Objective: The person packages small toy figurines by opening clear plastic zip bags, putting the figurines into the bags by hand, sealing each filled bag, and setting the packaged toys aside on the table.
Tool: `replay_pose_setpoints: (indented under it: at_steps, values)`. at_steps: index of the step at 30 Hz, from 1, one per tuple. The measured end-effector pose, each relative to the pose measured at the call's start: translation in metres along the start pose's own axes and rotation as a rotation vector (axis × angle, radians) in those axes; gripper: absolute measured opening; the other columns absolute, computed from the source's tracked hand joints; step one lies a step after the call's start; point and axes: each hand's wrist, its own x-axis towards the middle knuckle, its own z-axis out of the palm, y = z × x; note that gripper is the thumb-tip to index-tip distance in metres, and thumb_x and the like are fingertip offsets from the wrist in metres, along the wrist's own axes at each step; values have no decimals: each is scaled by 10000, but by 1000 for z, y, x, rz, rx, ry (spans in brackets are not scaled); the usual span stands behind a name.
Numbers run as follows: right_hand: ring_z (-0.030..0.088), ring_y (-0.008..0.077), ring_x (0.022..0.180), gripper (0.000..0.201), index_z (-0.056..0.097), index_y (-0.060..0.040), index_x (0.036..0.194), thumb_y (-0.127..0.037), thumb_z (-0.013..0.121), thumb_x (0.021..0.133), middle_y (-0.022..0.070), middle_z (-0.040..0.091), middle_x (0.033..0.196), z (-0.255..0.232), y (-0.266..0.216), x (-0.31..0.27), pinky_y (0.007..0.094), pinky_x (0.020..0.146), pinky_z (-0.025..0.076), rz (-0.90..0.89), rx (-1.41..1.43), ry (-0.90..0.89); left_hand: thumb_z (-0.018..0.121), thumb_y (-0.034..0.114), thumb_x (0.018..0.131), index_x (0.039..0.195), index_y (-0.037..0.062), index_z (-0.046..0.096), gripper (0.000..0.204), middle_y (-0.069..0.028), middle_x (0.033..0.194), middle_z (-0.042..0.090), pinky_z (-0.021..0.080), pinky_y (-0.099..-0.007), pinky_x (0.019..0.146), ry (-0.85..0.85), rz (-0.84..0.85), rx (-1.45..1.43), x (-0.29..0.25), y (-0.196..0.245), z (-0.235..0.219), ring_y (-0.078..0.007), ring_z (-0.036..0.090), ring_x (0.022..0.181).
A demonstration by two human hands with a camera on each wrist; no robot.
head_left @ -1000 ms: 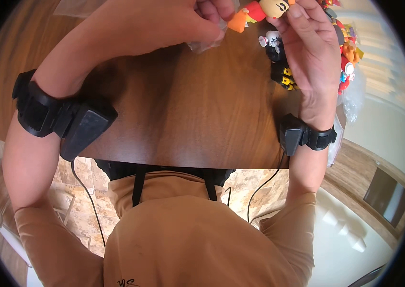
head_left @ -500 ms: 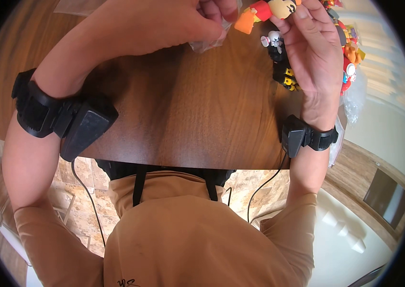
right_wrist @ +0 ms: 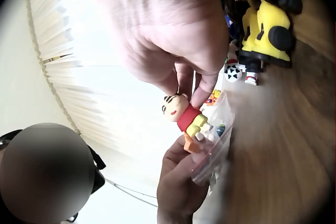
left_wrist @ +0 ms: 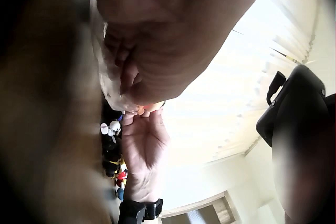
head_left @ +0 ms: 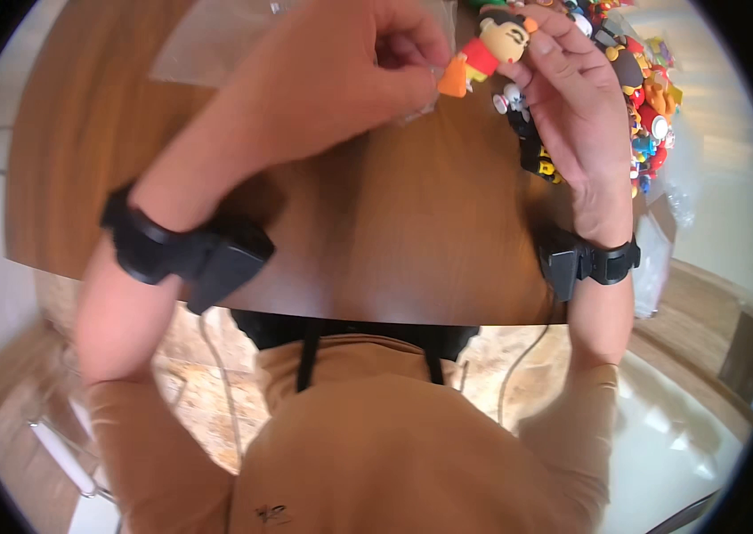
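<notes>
A small figure with a red top, yellow shorts and dark hair [head_left: 483, 59] is pinched at its head by the right hand [head_left: 581, 111], above the table. In the right wrist view the figure [right_wrist: 190, 119] hangs from the right hand's [right_wrist: 168, 29] fingertips. An orange piece [right_wrist: 190, 144] is at the figure's feet, by the left hand's fingertips. The left hand [head_left: 350, 76] grips a clear plastic bag [right_wrist: 212, 161] with curled fingers. In the left wrist view the bag [left_wrist: 109, 85] drapes beside the left hand [left_wrist: 157, 50].
Many small toy figures [head_left: 657, 125] crowd the table's right side, with black and yellow ones [head_left: 537, 160] nearer the right hand. A flat clear plastic sheet [head_left: 207, 44] lies at the back left of the wooden table [head_left: 376, 258]. Crumpled plastic [head_left: 681, 205] sits at the right edge.
The head view has shifted, showing more of the plastic sheet and toys. The figure is more upright, and its orange piece now meets the left hand's fingertips.
</notes>
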Motion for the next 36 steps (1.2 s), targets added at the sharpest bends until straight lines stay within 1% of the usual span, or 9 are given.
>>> replay_pose_setpoints:
  at_steps: [4,6,9,12,20,25,30,32,36]
  values:
    - [648,130,929,271,584,18,1243,-119,538,1013,68,664,1111,-18,4,1,256,831,526,41,-12,-59,657,40,867,976,-31,677,132,18,844,650,475,-199,681,202,-45,67,0,5,4,-37,577,752]
    - [656,132,897,262,586,14,1218,-141,555,1008,66,660,1064,-10,7,2,252,830,537,-7,43,23,646,22,878,983,-34,675,123,3,864,653,478,-203,704,164,-29,164,0,6,-2,-44,584,785]
    - [628,101,849,163,622,-3,1082,-134,596,988,49,670,972,12,-3,-1,245,776,536,126,-94,85,664,13,853,952,-9,695,106,-14,809,683,487,-212,642,358,59,29,0,9,8,-53,605,719]
    - [598,79,787,146,619,-15,1047,-147,592,991,11,645,901,5,-2,-6,231,728,515,66,-38,25,642,-24,863,958,-11,692,109,-18,840,683,491,-212,667,321,37,-41,2,7,13,-57,606,747]
    - [615,95,771,161,633,10,1010,-142,592,973,36,668,873,2,-11,-15,244,712,503,-81,-314,3,628,-44,879,955,-11,690,103,-9,873,682,478,-205,691,293,8,-16,-2,5,19,-59,607,780]
    - [613,98,735,139,631,-4,989,-131,577,976,28,648,820,6,2,-12,248,698,503,-43,-207,43,633,-40,882,955,-10,688,96,-5,882,681,473,-203,689,328,36,-20,-4,3,21,-57,607,795]
    - [633,158,782,98,627,-23,998,-55,583,917,43,648,890,14,4,-13,287,714,513,80,-229,96,656,-17,875,938,-14,684,69,24,803,630,445,-200,649,510,170,166,-6,3,28,-34,538,703]
    - [657,120,860,189,588,6,1075,-162,574,988,51,636,964,20,6,-13,250,815,558,59,-117,150,660,-15,871,933,-11,686,68,26,779,617,440,-201,637,542,212,173,-5,3,32,-33,523,684]
    - [706,166,805,183,597,39,978,-138,590,934,94,679,908,29,11,-7,264,706,545,29,-89,238,668,-6,861,919,-2,691,62,18,733,608,437,-202,612,579,345,306,-4,6,30,-38,515,656]
